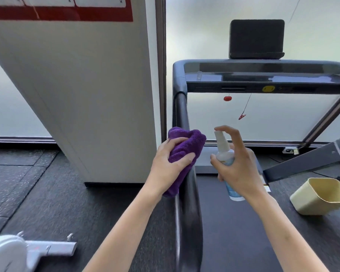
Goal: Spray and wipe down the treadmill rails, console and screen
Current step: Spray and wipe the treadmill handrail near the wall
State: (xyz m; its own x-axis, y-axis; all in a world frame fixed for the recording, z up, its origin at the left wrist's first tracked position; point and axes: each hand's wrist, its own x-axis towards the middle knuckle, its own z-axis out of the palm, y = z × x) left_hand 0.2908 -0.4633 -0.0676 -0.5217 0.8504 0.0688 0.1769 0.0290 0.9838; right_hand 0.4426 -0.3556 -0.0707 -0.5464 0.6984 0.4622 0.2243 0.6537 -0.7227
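Purple cloth point(185, 154) is bunched up in our left hand point(170, 165). We see just one view, from our head looking down. Our left fingers curl round the cloth and press it on the left rail point(186, 193), partway along the black bar. Our right hand point(237, 165) grips a small spray bottle point(226, 163) just beside the rail, over the belt point(234, 232). The pointer finger is bent over the white top of the bottle, and the nozzle points toward the cloth and the rail.

We think we are still near the start. We are working on the left rail now, and we cannot tell how much of it is clean. The console point(263, 75) sits well apart from our hands, up at the front, and looks shiny, but we cannot tell if it is wet or wiped. The dark screen point(256, 38) stands on top of it, and nothing touches it. The right rail is hardly in view. So the other rail, the console and the screen seem left to do.

A yellow tub point(320, 195) sits at the right, by the belt.
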